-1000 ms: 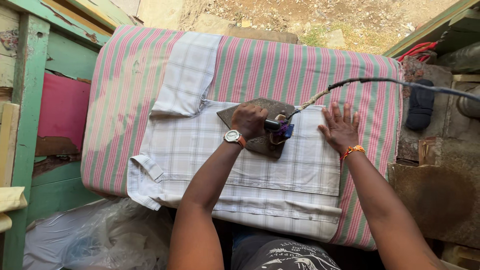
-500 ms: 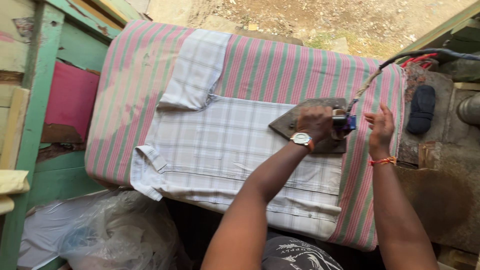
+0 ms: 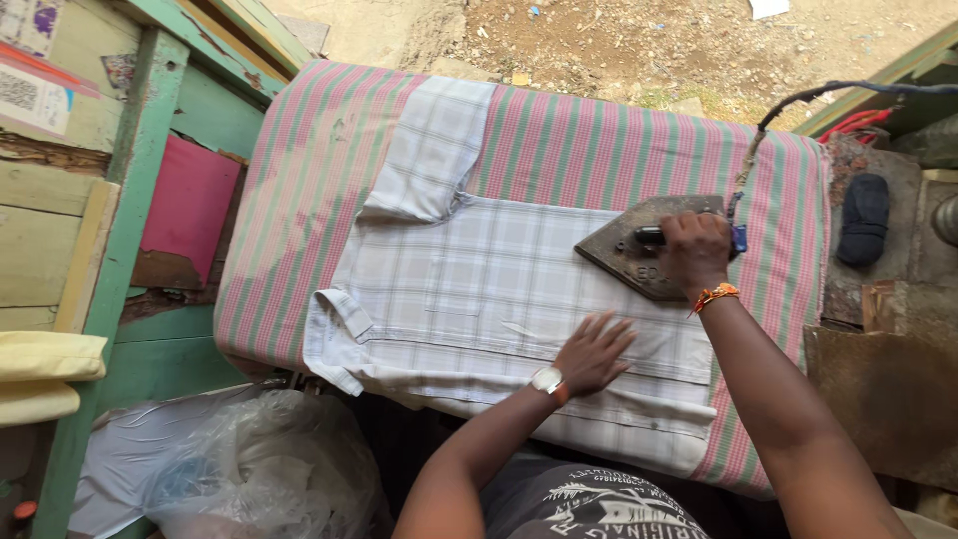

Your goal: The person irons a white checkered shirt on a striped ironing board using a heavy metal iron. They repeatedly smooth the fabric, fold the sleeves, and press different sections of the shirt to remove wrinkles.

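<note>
Right hand (image 3: 692, 248): closed around the dark handle of the iron (image 3: 644, 255), orange bead band at the wrist. Left hand (image 3: 595, 351): flat, fingers spread wide, palm down on the shirt (image 3: 469, 299); watch with pale face on the wrist.

Iron: heavy, wedge-shaped, dull brown-grey metal, pointed nose toward the left, resting on the shirt's right part. Cord (image 3: 798, 100): dark, fabric-wrapped, rising from the iron's rear toward the upper right.

Shirt: thin pale cotton, grey check, chest pocket, collar at the left, one sleeve folded upward; laid flat across the pad.

Pad (image 3: 599, 160): soft, rectangular, woven pink and green stripes.

Bag (image 3: 269, 469): crinkled clear plastic, below the pad's left corner.

Frame (image 3: 110, 260): weathered green painted wood, at left.
</note>
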